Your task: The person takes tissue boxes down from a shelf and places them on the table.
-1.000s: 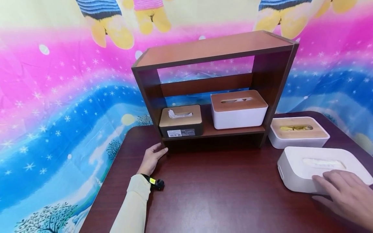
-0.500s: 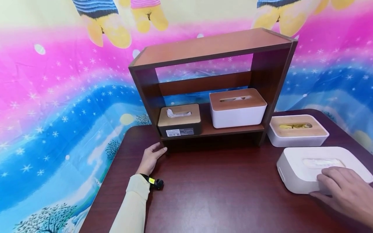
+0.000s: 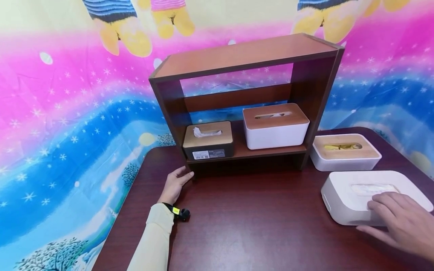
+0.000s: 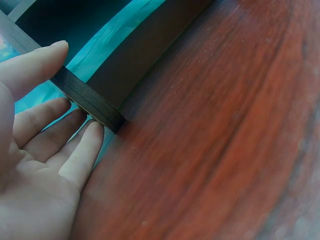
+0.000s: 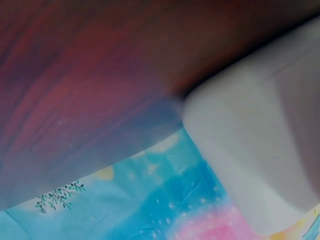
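Low at the left upright of a brown wooden shelf (image 3: 251, 54), my left hand (image 3: 174, 185) holds the panel near its foot. In the left wrist view the thumb lies over the panel's edge, and the fingertips (image 4: 95, 131) meet its outer face. My right hand (image 3: 400, 216) lies on a white tissue box (image 3: 346, 190) at the table's right, fingers loosely bent over the top beside the slot, thumb stretched along the lower front. In the right wrist view the box's pale side (image 5: 245, 145) fills the right part; no fingers show there.
On the shelf board sit a dark tissue box with a wooden lid (image 3: 208, 139) and a white one with a brown lid (image 3: 276, 133). Another wooden-lidded white box (image 3: 346, 152) stands right of the shelf. A printed cloth (image 3: 84, 113) hangs behind the dark red table (image 3: 244, 214).
My right hand has shifted slightly on the white tissue box, and its thumb has spread outward. The left hand stays at the shelf. The head view has shifted slightly.
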The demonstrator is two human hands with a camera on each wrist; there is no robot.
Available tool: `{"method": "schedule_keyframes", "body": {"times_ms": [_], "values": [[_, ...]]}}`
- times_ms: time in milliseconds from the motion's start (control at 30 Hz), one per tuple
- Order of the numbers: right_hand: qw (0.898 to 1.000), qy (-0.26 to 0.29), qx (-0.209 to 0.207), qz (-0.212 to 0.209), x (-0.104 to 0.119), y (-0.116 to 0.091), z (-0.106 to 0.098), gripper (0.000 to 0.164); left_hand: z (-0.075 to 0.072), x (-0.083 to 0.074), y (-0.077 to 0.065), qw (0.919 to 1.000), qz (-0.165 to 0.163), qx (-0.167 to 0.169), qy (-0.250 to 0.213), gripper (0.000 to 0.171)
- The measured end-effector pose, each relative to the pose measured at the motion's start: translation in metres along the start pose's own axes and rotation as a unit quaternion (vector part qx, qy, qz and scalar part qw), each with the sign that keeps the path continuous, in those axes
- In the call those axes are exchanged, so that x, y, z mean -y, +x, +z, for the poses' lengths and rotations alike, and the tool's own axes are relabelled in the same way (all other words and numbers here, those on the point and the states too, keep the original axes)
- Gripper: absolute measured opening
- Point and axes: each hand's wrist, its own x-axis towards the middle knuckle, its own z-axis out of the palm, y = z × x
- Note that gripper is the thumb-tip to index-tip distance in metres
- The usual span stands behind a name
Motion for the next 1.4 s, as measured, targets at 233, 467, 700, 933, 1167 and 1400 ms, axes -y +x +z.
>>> {"method": "schedule_keyframes", "body": {"times_ms": [233,467,700,933,1167,1400], "values": [[0.999,0.007,0.03,-0.007,-0.003,0.003,-0.003,0.068,0.0,-0.001,-0.001,0.9998,-0.01,0.001,-0.016,0.069],[0.999,0.003,0.039,-0.011,-0.005,0.003,-0.004,0.067,0.0,0.001,0.001,0.9998,-0.002,-0.002,-0.018,0.068],[0.999,0.013,0.046,-0.021,-0.005,0.009,-0.008,0.064,0.0,0.0,0.001,1.0,0.0,0.0,-0.008,0.07],[0.994,0.012,0.105,0.016,-0.004,0.013,-0.015,0.061,0.0,0.0,0.0,0.9998,-0.008,0.0,-0.017,0.067],[0.989,0.0,0.138,0.054,-0.006,0.014,-0.019,0.063,-0.001,0.0,0.0,0.9999,-0.011,0.003,-0.005,0.071],[0.986,0.005,0.151,0.068,-0.007,0.017,-0.021,0.069,-0.002,0.0,0.001,0.9999,-0.01,0.003,-0.004,0.067]]}}
